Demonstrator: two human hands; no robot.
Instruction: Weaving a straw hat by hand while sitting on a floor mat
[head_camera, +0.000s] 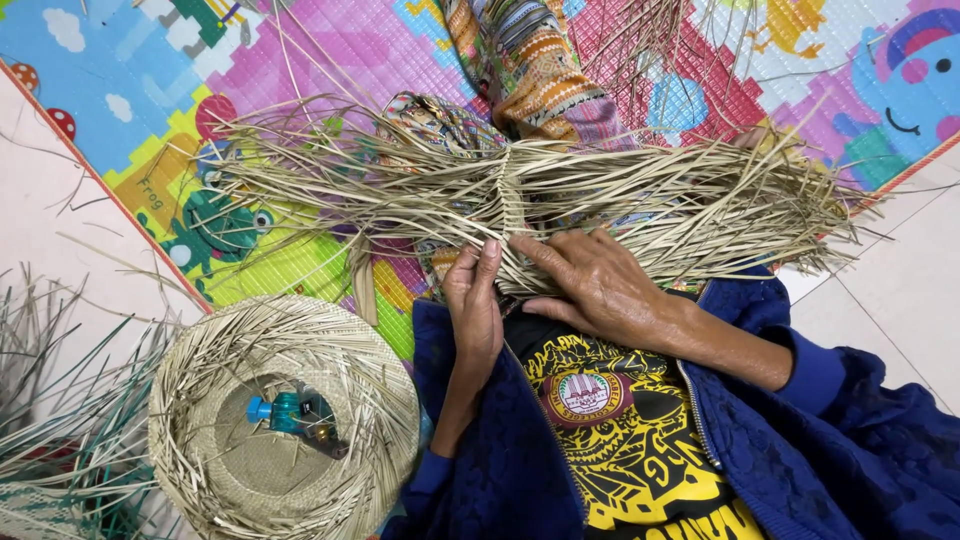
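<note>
Dark blue lace jacket (800, 440) over black-and-yellow printed shirt (620, 430).
</note>
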